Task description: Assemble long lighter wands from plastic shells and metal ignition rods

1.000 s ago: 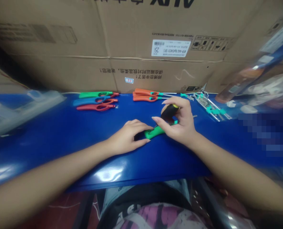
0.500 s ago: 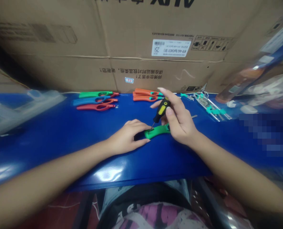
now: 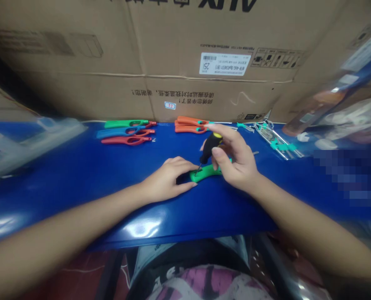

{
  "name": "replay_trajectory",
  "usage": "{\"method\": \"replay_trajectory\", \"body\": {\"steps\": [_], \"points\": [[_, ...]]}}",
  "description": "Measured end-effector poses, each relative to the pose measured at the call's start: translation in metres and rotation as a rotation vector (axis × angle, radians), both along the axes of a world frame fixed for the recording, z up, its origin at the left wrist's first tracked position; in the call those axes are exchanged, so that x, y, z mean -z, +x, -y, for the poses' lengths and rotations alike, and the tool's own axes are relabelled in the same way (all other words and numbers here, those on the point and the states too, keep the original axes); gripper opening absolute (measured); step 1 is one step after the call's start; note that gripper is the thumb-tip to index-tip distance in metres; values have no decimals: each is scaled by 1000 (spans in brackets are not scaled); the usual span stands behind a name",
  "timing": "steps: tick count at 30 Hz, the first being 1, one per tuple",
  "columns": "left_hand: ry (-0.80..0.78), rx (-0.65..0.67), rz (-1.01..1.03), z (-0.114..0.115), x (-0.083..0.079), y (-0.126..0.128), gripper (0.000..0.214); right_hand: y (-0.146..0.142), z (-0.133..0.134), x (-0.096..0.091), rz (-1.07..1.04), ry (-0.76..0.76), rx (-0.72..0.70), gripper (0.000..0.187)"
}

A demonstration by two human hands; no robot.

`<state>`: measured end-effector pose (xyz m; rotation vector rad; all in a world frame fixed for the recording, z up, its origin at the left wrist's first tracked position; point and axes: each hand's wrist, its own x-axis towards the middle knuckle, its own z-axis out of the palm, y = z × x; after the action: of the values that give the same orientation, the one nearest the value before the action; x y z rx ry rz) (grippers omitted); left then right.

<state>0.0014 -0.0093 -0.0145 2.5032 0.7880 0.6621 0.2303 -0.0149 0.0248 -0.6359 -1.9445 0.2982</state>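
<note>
A green stick lighter (image 3: pixel 207 172) lies on the blue table, its far right part hidden behind my right hand. My left hand (image 3: pixel 165 180) pinches the lighter's left end between thumb and fingers, steadying it against the table. In my right hand (image 3: pixel 240 162) is a black and yellow screwdriver (image 3: pixel 207 150), held by the handle with thumb and fingers. The screwdriver tilts slightly, and its thin shaft points down onto the lighter's left end, close to my left fingertips. Whether the tip sits in a screw is too small to tell.
Green, blue and red lighters (image 3: pixel 127 141) lie at the back left. Orange lighters (image 3: pixel 190 121) rest near the cardboard box (image 3: pixel 94 96). Metal rods with teal parts (image 3: pixel 279 143) lie at the back right, and clear plastic bags (image 3: pixel 344 121) stand beyond them.
The screwdriver handle has turned, so its yellow patch no longer faces me. My right fingers have shifted around and lower. My left hand and the lighter stay in place.
</note>
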Motion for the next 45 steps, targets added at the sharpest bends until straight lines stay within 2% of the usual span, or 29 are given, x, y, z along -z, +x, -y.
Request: {"method": "replay_trajectory", "body": {"steps": [4, 9, 13, 15, 19, 21, 25, 26, 27, 30, 32, 33, 37, 38, 40, 43, 45], "points": [[4, 1, -3, 0, 0, 0, 39, 2, 0, -4, 41, 193, 125, 42], [15, -4, -11, 0, 1, -1, 38, 1, 3, -7, 49, 68, 36, 42], [37, -4, -4, 0, 1, -1, 38, 0, 4, -8, 32, 203, 124, 39], [37, -2, -2, 0, 1, -1, 38, 1, 4, -8, 39, 264, 120, 39], [26, -1, -4, 0, 0, -1, 37, 0, 5, -6, -6, 96, -22, 42], [28, 0, -3, 0, 0, 0, 38, -1, 5, -6, -52, 68, -34, 41], [32, 4, 6, 0, 1, 0, 38, -1, 3, -10, -41, 295, 93, 36], [29, 5, 7, 0, 1, 0, 38, -1, 3, -11, -26, 305, 100, 34], [23, 5, 6, 0, 1, 0, 38, 0, 3, -11, -15, 268, 83, 34], [8, -2, -1, 0, 0, 0, 38, 0, 3, -9, -11, -6, -54, 42], [5, -6, -4, 0, 0, 0, 39, -1, 2, -6, -32, -95, -106, 42], [2, -7, -5, 0, 0, 0, 39, -1, 1, -4, -47, -74, -91, 40], [-4, 1, 2, 1, -1, 0, 39, 0, -1, -5, -46, 205, 97, 32], [-4, 1, 3, 1, -1, 0, 38, 1, -1, -6, -29, 233, 120, 31], [-6, -1, 0, 1, -2, 0, 39, 0, 1, -9, -8, 159, 97, 34], [-6, -7, -5, 1, -2, 0, 39, -2, 2, -8, 1, -73, -39, 42], [-4, -7, -7, 1, -2, 0, 39, -2, 0, -6, -21, -105, -57, 41]]}}
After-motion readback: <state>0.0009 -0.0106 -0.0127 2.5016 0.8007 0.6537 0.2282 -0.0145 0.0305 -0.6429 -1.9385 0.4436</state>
